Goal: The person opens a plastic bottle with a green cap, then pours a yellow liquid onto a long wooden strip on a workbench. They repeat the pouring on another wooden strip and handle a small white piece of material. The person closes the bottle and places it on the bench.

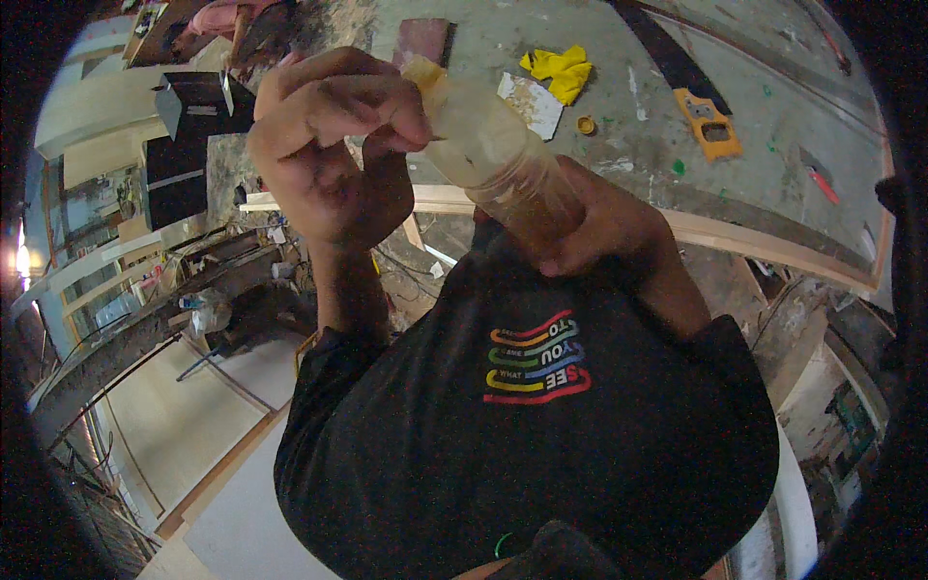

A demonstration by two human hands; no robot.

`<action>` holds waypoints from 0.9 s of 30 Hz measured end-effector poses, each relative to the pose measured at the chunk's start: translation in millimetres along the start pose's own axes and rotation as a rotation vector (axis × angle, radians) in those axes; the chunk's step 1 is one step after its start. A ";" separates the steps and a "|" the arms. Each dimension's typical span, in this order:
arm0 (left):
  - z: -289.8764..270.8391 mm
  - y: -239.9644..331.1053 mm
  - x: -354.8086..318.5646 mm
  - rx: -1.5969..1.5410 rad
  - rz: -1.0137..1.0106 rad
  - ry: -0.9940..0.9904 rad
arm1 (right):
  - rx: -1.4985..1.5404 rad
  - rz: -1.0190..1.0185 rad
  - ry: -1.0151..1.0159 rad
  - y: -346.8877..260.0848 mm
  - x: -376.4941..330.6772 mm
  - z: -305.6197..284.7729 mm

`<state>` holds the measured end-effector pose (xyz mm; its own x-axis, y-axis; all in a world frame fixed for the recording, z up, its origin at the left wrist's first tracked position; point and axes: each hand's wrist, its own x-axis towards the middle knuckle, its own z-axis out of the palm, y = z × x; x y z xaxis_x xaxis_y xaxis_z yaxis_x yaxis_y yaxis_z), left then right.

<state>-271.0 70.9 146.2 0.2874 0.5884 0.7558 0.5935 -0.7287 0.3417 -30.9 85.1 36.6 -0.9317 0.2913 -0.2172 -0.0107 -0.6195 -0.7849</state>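
A translucent plastic bottle (488, 140), smeared with yellowish-brown residue, is held tilted in front of my chest. Around its lower part wraps my right hand (619, 222), thumb along the near side. At the upper end, by the yellowish neck (422, 72), my left hand (338, 135) is closed with thumb and fingertips pressed together. Those fingertips come up against the bottle's side in this view. A tiny dark sliver shows at their tip, too small to name, and whatever the fingers pinch is hidden.
On the grey worktable (619, 145) lie a yellow cloth or glove (561, 72), a stained white piece (532, 103), a small yellow cap (585, 125), a yellow-handled saw (710, 126), a red-handled tool (823, 184) and a maroon block (422, 41). Another person (227, 19) is at the far left.
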 end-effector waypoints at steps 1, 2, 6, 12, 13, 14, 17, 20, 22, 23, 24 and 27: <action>2.1 0.6 -3.6 -0.011 -0.046 0.081 | -0.037 0.011 0.006 0.6 2.6 -0.8; 2.1 -0.1 -6.3 -0.019 -0.093 0.165 | -0.073 0.023 0.012 1.2 4.8 -1.6; 0.1 -5.4 -17.3 -0.321 -0.116 0.217 | -0.088 -0.007 -0.005 2.6 10.4 -4.1; 0.9 3.5 -25.7 -0.361 -0.115 0.429 | -0.103 -0.108 -0.112 0.8 17.0 0.2; 0.2 6.3 -25.5 -0.284 -0.088 0.456 | -0.138 -0.109 -0.097 0.9 19.0 1.8; -1.5 7.8 -24.4 -0.209 -0.058 0.484 | -0.090 -0.149 -0.107 0.2 20.8 1.6; -19.8 7.7 -21.6 -0.205 -0.061 0.602 | -0.022 -0.147 -0.101 -1.4 23.9 -0.7; -46.2 4.3 -29.1 -0.542 -0.135 0.609 | -0.059 -0.101 -0.033 -3.5 18.3 -5.9; -45.5 -10.6 -41.6 -0.405 -0.024 0.588 | -0.111 -0.082 -0.014 -5.0 13.7 -10.1; -44.6 -14.9 -49.4 -0.440 -0.057 0.596 | -0.103 -0.096 -0.027 -5.8 11.7 -12.1; -45.4 -19.5 -55.7 -0.413 -0.089 0.604 | -0.077 -0.111 -0.031 -5.9 10.0 -12.9; -46.6 -27.8 -69.2 -0.370 -0.187 0.578 | -0.011 -0.128 -0.002 -6.5 5.9 -13.8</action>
<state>-342.5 34.1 110.5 -0.3000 0.5097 0.8064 0.2698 -0.7654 0.5842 -31.4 101.0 32.4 -0.9236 0.3660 -0.1140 -0.1253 -0.5693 -0.8125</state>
